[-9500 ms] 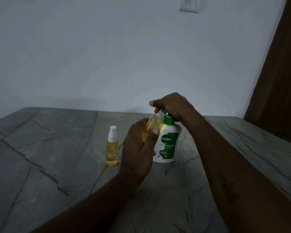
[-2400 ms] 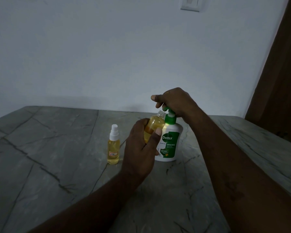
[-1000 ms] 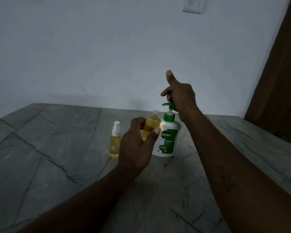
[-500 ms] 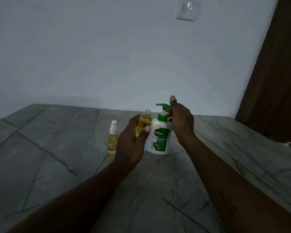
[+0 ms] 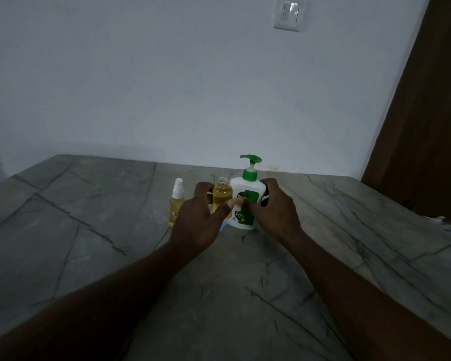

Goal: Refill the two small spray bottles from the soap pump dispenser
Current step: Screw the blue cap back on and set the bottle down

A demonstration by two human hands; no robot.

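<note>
A white soap dispenser (image 5: 246,188) with a green pump head stands upright at the back of the grey marble table (image 5: 89,230). My right hand (image 5: 274,212) is wrapped around its body, thumb across the label. Just left of it, an uncapped small bottle (image 5: 222,194) of yellow liquid is upright in the grip of my left hand (image 5: 199,220). Its open neck is below and to the left of the pump spout. A second small spray bottle (image 5: 177,201), capped in white and holding yellow liquid, stands further left, untouched.
A small pale object (image 5: 221,227) lies on the table under my left hand, too hidden to identify. A white wall with a light switch (image 5: 287,15) rises behind the table. A brown door (image 5: 427,126) stands at the right.
My right hand left the pump head and dropped to grip the dispenser's body. My left hand lowered the open bottle away from the spout and set it upright beside the dispenser.
</note>
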